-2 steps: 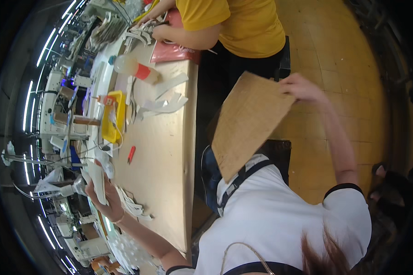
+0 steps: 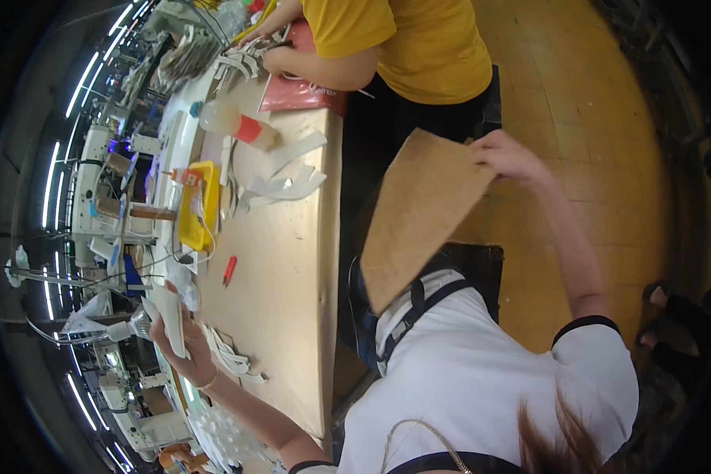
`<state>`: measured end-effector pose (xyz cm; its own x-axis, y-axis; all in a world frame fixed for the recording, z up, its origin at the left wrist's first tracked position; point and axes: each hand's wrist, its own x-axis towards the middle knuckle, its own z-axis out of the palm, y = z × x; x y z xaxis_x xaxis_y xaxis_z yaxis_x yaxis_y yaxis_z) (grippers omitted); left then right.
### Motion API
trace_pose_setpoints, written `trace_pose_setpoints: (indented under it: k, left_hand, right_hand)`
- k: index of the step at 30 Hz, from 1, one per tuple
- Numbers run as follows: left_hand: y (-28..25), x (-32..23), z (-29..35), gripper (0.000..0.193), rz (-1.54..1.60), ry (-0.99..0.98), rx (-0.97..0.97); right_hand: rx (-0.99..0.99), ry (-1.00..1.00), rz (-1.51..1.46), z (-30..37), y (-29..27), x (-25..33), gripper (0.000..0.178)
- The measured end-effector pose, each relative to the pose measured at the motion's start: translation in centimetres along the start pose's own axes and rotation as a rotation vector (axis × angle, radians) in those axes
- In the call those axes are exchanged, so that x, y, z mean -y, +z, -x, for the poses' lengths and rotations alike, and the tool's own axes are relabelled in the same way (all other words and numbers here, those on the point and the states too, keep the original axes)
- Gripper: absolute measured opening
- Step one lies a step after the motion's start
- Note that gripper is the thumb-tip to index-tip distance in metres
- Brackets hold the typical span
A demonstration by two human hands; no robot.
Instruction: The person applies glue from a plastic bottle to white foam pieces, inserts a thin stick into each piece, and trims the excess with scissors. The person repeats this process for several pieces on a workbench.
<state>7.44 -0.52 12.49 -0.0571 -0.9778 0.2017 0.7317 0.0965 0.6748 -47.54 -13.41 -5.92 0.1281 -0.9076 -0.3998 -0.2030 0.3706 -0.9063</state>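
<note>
- Board (image 2: 426, 213), brown and flat, hangs aslant in the air before the person's waist, to the right of the table (image 2: 284, 292) and apart from its edge; it may be card, though from where I stand the blur makes that hard to settle.
- Right hand (image 2: 507, 158) grips the board at its upper right corner, the arm bent and held well out over the yellow floor (image 2: 561, 261).
- Left hand (image 2: 183, 336) is over on the table's left side, thumb and fingers closed around a long white piece (image 2: 171, 320).
- Strips (image 2: 233, 359), pale and loose, lie in a small heap just beside the left wrist.
- Lamp (image 2: 138, 322) with a clear bulb stands near the left fingers.
- Cutter (image 2: 229, 270), slim and red, lies on bare tabletop between the left hand and the yellow tray (image 2: 188, 227).
- Bottle (image 2: 249, 129), cloudy with a red band, lies on its side beyond the tray, with curved white pieces (image 2: 288, 186) spread near it.
- Co-worker (image 2: 426, 47) in a yellow shirt leans at the table's far end, arms over a red sheet (image 2: 304, 96).
</note>
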Motion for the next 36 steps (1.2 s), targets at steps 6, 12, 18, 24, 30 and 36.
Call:
trace_pose_setpoints:
  k: [6, 12, 18, 24, 30, 36]
  left_hand:
    - [0.7, -0.8, 2.0, 0.063, -0.121, 0.141, -0.269]
    - [-0.7, 0.6, 3.2, 0.064, 0.018, 0.177, -0.404]
    - [-3.5, 2.6, 4.4, 0.055, -0.057, 0.267, -0.624]
    - [-7.8, 3.0, 8.4, 0.058, -0.140, 0.360, -0.934]
    - [-14.2, 0.7, 15.8, 0.042, -0.151, 0.293, -1.187]
    - [-14.8, 3.8, 16.9, 0.053, -1.185, 0.122, -1.184]
  right_hand:
    - [0.095, -0.072, -0.029, -9.4, 9.0, -1.5, 0.018]
    - [0.039, -0.011, -0.054, -22.6, 18.5, -7.9, 0.019]
    - [-0.065, -0.041, -0.017, -34.6, 26.8, -12.9, 0.043]
    - [-0.116, 0.105, 0.048, -38.1, 29.0, -15.4, 0.043]
    - [-0.173, 0.176, 0.058, -38.8, 29.4, -17.2, 0.044]
    - [-0.217, 0.204, 0.030, -38.8, 29.2, -19.0, 0.044]
